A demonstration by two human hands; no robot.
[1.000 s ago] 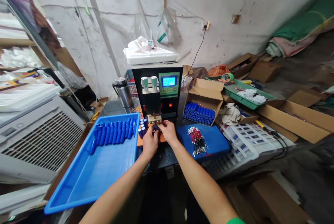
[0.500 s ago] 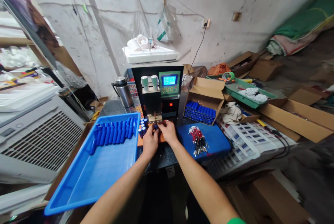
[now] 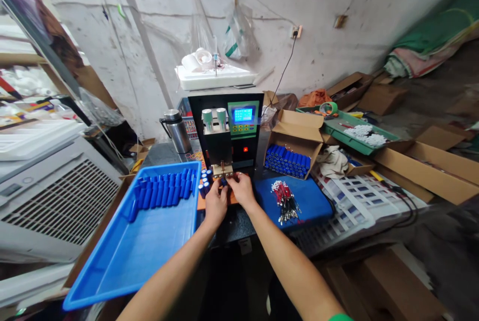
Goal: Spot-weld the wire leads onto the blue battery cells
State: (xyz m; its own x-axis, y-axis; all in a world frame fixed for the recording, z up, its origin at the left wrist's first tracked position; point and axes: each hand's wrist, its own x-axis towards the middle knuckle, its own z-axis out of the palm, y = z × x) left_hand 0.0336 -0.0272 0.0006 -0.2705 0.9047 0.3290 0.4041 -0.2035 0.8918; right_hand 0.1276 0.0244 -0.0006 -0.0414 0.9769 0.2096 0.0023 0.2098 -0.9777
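At the front of a black spot welder, both my hands meet just below its electrode tips. My left hand is closed around a blue battery cell, mostly hidden by the fingers. From the right, my right hand pinches close to the top of that cell; what its fingertips hold is too small to make out. Several upright blue cells stand just left of my left hand. A bundle of red and black wire leads lies on a blue pad to the right.
A blue tray with rows of blue cells is on the left. Behind the pad, a cardboard box holds stacked cells. A steel flask stands left of the welder. Farther right are a green tray and white crates.
My hands stay at the same spot under the electrodes. The welder's lit display looks slightly different, and the view has shifted very little.
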